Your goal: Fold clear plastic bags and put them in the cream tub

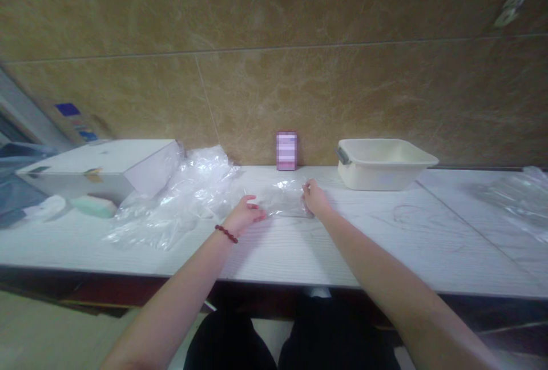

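A clear plastic bag (pixel 282 198) lies on the white table between my hands. My right hand (pixel 314 196) has its fingers closed on the bag's right edge. At the bag's left side, my left hand (pixel 245 217) has its fingers apart, with the tips near the bag and nothing visibly held. A dark red bead bracelet (pixel 226 233) circles my left wrist. To the left of that hand spreads a pile of clear plastic bags (pixel 184 193).
A cream basin (pixel 372 176) stands behind and right of my right hand. A phone (pixel 286 151) leans upright against the wall. On the left are a white box (pixel 103 164) and a pale green item (pixel 94 206). More clear plastic (pixel 520 198) lies far right.
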A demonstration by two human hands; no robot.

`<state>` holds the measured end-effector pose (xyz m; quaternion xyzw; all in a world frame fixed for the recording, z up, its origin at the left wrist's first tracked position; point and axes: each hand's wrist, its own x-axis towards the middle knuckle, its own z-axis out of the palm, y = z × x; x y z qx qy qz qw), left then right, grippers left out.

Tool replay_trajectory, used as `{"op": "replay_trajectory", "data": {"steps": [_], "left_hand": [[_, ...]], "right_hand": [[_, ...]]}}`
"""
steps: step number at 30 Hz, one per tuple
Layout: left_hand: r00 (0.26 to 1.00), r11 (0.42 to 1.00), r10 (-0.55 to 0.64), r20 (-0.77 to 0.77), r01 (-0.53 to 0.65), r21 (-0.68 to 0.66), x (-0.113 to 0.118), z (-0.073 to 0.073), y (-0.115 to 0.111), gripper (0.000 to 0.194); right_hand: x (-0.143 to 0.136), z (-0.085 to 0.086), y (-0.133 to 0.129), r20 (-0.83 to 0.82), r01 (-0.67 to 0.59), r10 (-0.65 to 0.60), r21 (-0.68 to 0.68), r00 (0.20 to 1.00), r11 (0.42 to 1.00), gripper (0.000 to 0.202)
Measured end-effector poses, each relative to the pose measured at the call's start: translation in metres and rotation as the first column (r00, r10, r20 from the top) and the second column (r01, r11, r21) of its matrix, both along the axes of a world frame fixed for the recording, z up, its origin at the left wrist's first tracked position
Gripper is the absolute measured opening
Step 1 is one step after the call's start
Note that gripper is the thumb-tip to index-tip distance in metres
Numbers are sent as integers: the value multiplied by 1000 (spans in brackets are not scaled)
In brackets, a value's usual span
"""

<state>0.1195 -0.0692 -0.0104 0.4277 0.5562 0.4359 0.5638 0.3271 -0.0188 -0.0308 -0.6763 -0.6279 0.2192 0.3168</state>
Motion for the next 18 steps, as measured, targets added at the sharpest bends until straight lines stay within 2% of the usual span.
{"op": "replay_trajectory", "data": {"steps": [8,15,18], "left_hand": [[995,996,-82,-59,84,32,0,-5,2,57],[958,984,-177,-226,179,-11,-6,-1,4,56],[945,988,-156,-288,152,-34,-7,-1,13,50]], "right_hand": [[-3,2,-6,64,-37,39,-31,997,999,20],[-5,-2,-7,162,-61,64,-25,985,998,20],[-5,-1,-8,234,-64,57,23,970,998,20]]}}
